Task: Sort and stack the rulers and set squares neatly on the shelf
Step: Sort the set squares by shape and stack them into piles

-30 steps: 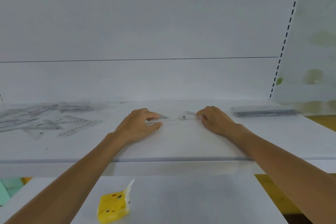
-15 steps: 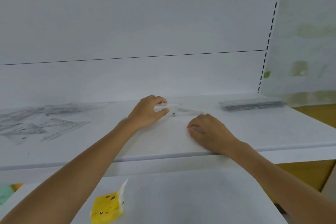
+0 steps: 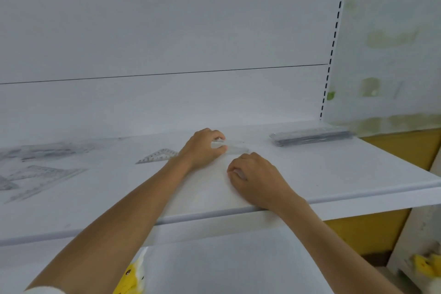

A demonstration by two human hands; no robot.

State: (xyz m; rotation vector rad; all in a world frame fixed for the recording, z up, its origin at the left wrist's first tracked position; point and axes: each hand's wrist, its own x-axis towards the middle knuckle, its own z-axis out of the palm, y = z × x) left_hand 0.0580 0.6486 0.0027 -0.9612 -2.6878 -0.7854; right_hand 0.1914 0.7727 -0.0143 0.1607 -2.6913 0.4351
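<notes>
1. Head view: left hand (image 3: 202, 148) pinches clear ruler (image 3: 235, 148), frame centre on shelf (image 3: 358, 174).
2. Right hand (image 3: 256, 178) curled, fingertips down; can't tell if holding anything.
3. Slide it flat & square w/ ruler stack (image 3: 310, 137), centre right.

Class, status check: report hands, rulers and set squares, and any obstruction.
Left hand fingers on clear ruler, grip unclear. Right hand curled on shelf. Loose set squares left, stacked rulers right. Nothing in the way.
</notes>
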